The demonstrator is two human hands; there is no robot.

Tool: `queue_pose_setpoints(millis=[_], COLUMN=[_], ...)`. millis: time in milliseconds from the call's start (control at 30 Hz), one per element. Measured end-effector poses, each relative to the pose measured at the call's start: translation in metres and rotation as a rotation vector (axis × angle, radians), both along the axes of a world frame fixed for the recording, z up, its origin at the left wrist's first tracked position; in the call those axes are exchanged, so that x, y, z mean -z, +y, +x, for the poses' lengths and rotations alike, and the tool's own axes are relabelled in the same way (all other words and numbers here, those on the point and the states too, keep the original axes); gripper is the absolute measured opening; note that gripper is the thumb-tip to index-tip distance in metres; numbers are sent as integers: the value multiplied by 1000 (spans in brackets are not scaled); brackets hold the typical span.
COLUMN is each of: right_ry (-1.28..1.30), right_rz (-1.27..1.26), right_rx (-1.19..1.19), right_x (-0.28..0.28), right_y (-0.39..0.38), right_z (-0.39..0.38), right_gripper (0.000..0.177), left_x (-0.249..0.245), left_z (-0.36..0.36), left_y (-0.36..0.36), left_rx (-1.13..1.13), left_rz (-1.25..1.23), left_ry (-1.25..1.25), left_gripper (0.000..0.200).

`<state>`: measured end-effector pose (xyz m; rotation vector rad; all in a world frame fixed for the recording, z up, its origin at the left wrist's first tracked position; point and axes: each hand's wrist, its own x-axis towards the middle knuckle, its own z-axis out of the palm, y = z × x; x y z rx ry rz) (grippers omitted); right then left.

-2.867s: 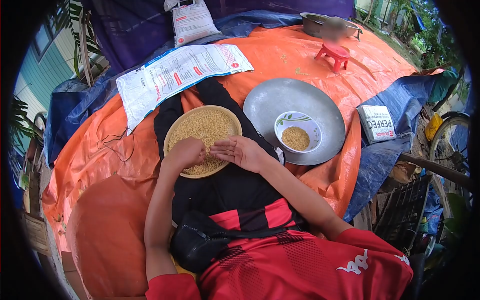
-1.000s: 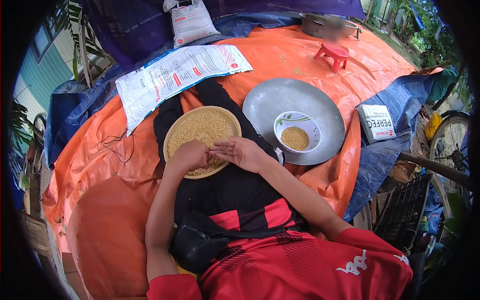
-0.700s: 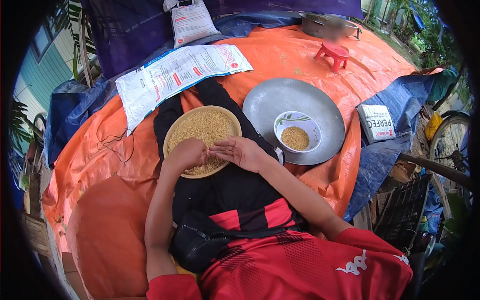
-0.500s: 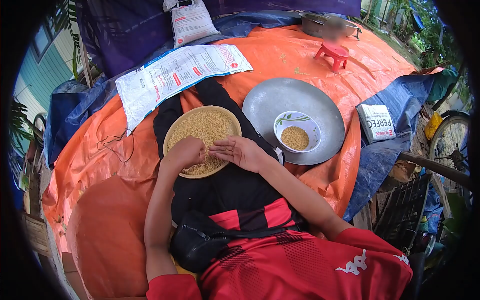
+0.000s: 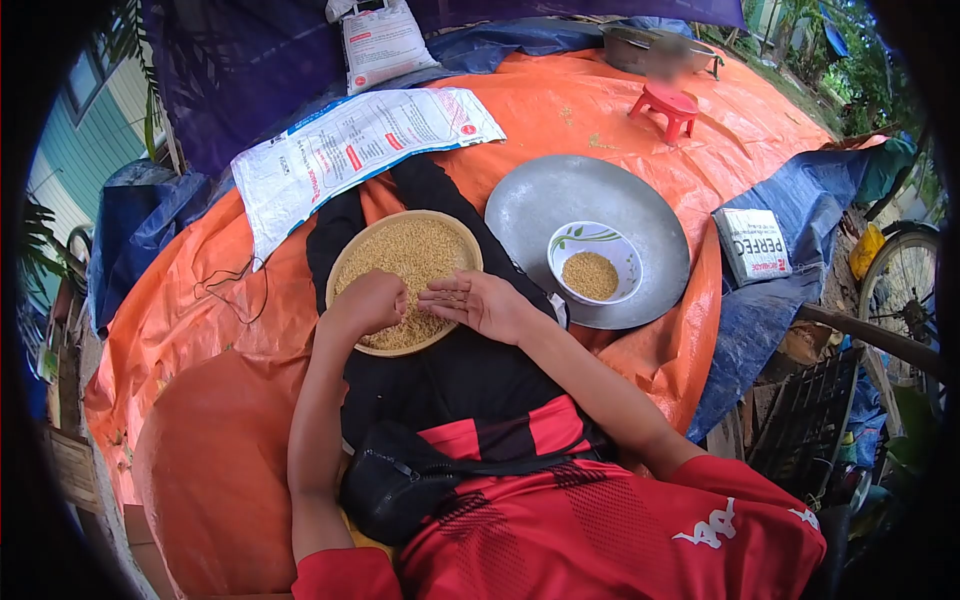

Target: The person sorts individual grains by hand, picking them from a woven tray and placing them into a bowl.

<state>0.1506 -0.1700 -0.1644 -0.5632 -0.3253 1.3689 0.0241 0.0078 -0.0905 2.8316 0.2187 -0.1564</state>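
Observation:
A round, shallow tan basket rests across my black-trousered legs, holding a layer of yellow-brown grain that looks like unhusked rice. Over its near left part, my left hand is closed with its fingers curled in. Whatever its fingertips hold, if anything, is too small to make out. My right hand is at the basket's right side, fingers stretched out toward the left hand and slightly cupped. A small gap separates the two hands. To the right, a white bowl with a green leaf pattern contains more of the grain.
The bowl stands on a large round metal tray. Orange tarp covers the ground. A flat printed sack lies beyond my feet, near a filled sack. A red stool, a folded sack and a bicycle wheel are farther right.
My left hand has shifted slightly left, widening the gap to the right hand a little. The right hand, basket and bowl look unmoved.

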Motion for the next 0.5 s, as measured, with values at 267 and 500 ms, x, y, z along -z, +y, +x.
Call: queue_pose_setpoints(millis=[267,500], right_ry=[19,35], right_rz=[-10,-44], right_rx=[9,40], right_x=[-2,1], right_y=[-1,0], right_z=[-1,0], right_gripper=[45,43], left_x=[-10,-17], left_z=[3,12], left_y=[-6,-31], left_rx=[74,145], left_rz=[8,-165], left_ry=[-205,-328], left_gripper=[11,13])
